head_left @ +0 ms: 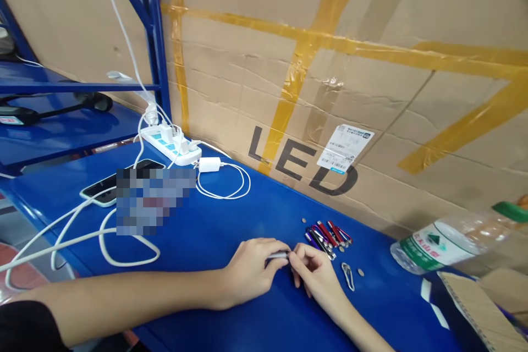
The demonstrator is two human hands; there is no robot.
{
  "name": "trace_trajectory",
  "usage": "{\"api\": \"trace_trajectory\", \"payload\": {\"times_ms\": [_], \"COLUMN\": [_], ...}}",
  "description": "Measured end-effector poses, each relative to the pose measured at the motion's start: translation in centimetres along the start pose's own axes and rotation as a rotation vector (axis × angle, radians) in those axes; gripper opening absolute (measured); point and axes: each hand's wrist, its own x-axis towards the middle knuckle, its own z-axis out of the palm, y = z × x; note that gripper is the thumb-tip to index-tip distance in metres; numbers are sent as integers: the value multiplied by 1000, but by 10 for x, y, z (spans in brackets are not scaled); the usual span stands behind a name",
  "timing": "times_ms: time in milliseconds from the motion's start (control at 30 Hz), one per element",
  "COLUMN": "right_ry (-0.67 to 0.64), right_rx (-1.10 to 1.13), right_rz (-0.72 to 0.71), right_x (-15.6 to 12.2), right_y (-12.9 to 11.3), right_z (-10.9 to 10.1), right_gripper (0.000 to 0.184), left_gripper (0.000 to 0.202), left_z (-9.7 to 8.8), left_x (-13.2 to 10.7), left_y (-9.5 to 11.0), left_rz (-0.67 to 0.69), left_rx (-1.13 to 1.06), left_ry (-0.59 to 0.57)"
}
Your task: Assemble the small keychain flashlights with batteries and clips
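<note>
My left hand is closed around a slim grey metal tube, which resembles the body of a mini flashlight. At the tube's right end, the thumb and fingers of my right hand pinch its dark tip. Whether a separate small part sits between those fingertips is hidden. Just beyond my right hand lies a pile of small red, purple and black metal tubes with clips. A silver carabiner clip rests right of that hand, beside a coin-like button cell. Another small round disc lies behind the pile.
A large cardboard box walls off the blue table's back. At left are a power strip, white cables and a phone. A plastic bottle lies tilted at right, near a cardboard piece.
</note>
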Motion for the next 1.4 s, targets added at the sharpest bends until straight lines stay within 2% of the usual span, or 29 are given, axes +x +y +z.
{"api": "trace_trajectory", "payload": {"times_ms": [167, 300, 400, 533, 700, 933, 1233, 1400], "right_ry": [58, 183, 220, 231, 235, 207, 234, 227], "right_rx": [-13, 18, -17, -13, 45, 137, 100, 52], "right_rz": [-62, -118, -176, -209, -151, -162, -177, -251], "right_x": [2, 2, -1, -7, -10, -19, -22, -24], "right_y": [5, 13, 15, 7, -2, 2, -2, -1], "right_z": [6, 6, 5, 8, 13, 8, 5, 3], "right_gripper": [41, 34, 28, 21, 27, 21, 22, 18], "left_gripper": [22, 22, 24, 23, 23, 21, 24, 27], "left_z": [-5, -10, -12, -12, -6, -1, 0, -3], "left_x": [-1, -2, -4, -7, -4, -3, 0, 1], "left_y": [2, 4, 4, 2, -3, -4, -4, -1], "left_rz": [-53, -92, -120, -73, -14, 66, 83, 109], "left_rx": [-5, 17, 35, -28, -85, -76, -71, 15], "left_ry": [-18, -22, -48, -71, -93, -160, -187, -229]}}
